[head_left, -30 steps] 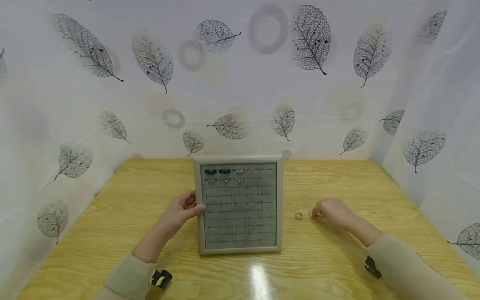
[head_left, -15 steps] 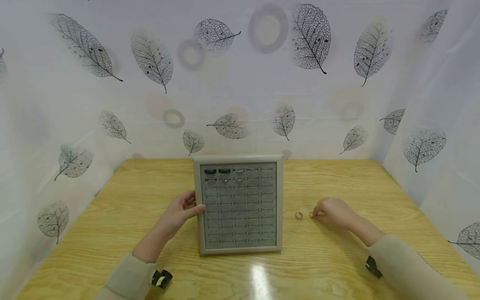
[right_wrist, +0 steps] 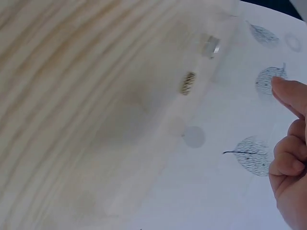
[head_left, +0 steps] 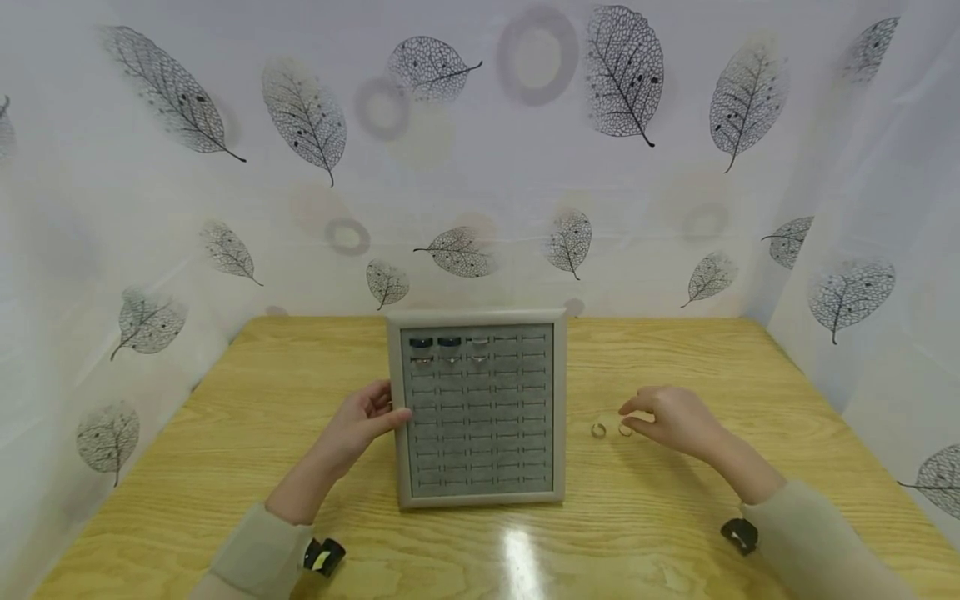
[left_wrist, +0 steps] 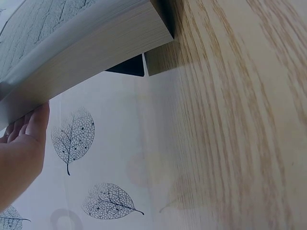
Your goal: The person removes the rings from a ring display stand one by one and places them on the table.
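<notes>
In the head view a light-framed ring display board (head_left: 480,433) stands upright on the table. Its grey slotted pad carries several rings in the top two rows at the left. My left hand (head_left: 367,425) grips the board's left edge, thumb on the front and fingers behind; the left wrist view shows the fingers (left_wrist: 36,122) against the frame's side. To the right, two loose rings lie on the table: a gold-toned ring (head_left: 597,430) and a thinner ring (head_left: 626,430). My right hand (head_left: 671,421) hovers right at the thinner ring, thumb and forefinger parted, holding nothing.
The wood-grain table (head_left: 300,350) is bounded at the back and sides by a white leaf-print curtain (head_left: 480,183). A dark support (left_wrist: 129,66) juts out behind the board in the left wrist view.
The right hand has lifted slightly and its thumb and forefinger have spread, letting go of the thinner ring, which lies on the table. The left hand and board stay put.
</notes>
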Tool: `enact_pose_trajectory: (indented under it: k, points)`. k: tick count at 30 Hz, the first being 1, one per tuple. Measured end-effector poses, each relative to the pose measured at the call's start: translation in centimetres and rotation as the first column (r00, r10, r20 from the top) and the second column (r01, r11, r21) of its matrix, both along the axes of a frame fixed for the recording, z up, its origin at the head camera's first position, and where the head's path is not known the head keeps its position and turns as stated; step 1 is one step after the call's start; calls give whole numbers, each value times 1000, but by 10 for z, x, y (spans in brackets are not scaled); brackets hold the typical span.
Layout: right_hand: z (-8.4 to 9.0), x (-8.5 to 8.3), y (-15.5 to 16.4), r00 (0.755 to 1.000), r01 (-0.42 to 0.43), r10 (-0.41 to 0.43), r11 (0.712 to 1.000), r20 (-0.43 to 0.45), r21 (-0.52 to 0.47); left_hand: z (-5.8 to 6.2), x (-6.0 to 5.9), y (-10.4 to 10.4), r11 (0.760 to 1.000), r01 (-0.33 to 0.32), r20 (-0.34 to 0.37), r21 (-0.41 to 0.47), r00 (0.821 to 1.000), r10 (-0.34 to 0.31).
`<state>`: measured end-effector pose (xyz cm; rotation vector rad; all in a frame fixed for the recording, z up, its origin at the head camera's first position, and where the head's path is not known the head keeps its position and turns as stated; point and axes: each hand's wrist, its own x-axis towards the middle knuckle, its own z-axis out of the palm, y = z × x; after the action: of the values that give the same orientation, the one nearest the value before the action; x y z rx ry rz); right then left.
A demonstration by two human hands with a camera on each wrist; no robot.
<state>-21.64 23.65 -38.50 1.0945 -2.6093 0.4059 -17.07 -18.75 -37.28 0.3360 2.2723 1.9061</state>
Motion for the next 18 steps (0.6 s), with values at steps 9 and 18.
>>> enact_pose_trajectory:
  k: [9,18]
  points:
    - [15,15,-21,989,-60,38,986,-145,-154,1,-1,0,1000,-5,1,-13,1000,5]
    - [30,26,-43,952,-203,117,932,-282,-300,2,1,1,1000,-3,-6,-5,1000,3]
